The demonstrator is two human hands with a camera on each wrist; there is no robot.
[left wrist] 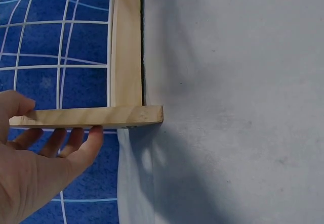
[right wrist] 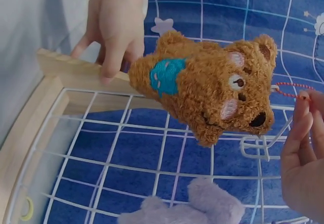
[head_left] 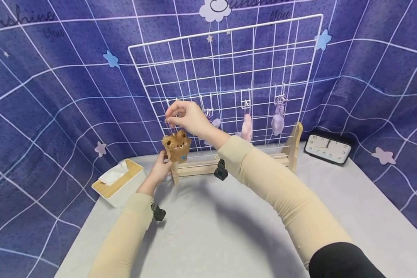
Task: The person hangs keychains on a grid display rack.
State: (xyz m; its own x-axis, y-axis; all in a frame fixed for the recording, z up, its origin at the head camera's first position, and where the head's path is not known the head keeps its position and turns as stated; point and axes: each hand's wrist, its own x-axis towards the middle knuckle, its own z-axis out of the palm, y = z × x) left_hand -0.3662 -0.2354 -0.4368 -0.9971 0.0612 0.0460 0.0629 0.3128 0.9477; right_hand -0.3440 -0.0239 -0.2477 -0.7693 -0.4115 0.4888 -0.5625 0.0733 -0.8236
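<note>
A brown plush bear charm [head_left: 177,146] with a blue patch on its belly hangs before the left end of a white wire grid rack [head_left: 226,31]. Thumb and fingers of my right hand [head_left: 192,119] pinch its red bead chain [right wrist: 293,85] above the bear's head. Close to that chain, a white wire hook [right wrist: 263,153] sticks out from the grid. Lower down, my left hand [head_left: 159,168] grips the rack's wooden side foot [left wrist: 91,116], thumb on one face and fingers on the other. In the head view the bear partly covers this hand's fingers.
Further right on the grid hang a lavender plush [right wrist: 212,201], a pink plush [head_left: 246,127] and a purple plush [head_left: 278,123]. A tissue box [head_left: 128,179] stands left of the rack, a black-framed clock [head_left: 328,146] to its right. Behind is a blue patterned curtain [head_left: 90,85].
</note>
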